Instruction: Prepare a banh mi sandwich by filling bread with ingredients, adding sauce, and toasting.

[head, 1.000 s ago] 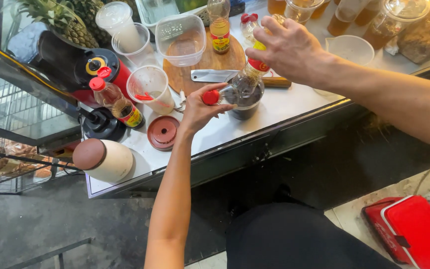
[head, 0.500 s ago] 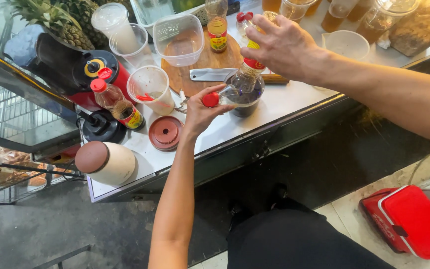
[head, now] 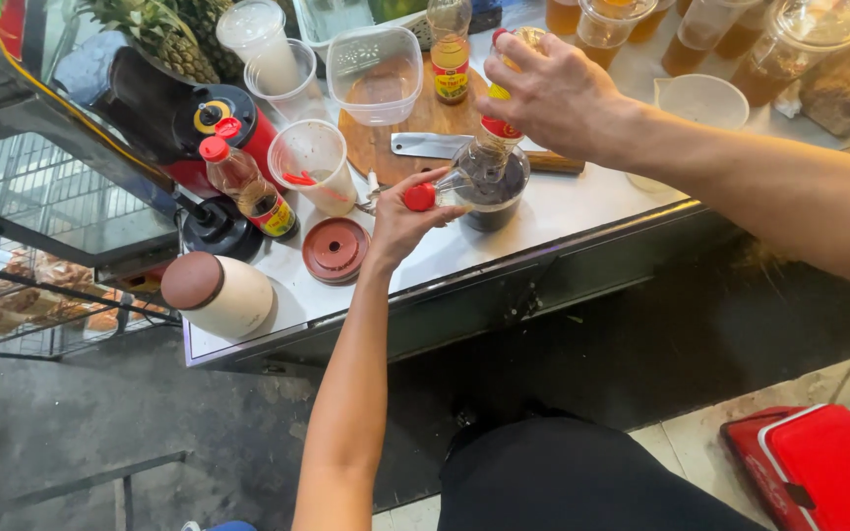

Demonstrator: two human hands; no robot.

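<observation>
Steel counter (head: 582,211) crowded with cups: the right hand (head: 553,93) grips an upturned bottle (head: 499,118) over a dark-filled plastic cup (head: 489,182) near the middle, while the left hand (head: 400,221) pinches a red cap (head: 419,197) beside the cup.

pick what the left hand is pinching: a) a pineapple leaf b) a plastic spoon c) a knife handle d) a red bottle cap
d: the left hand grips a small red bottle cap at its fingertips beside the dark-filled cup, while the right hand tips a bottle over that cup.
</observation>
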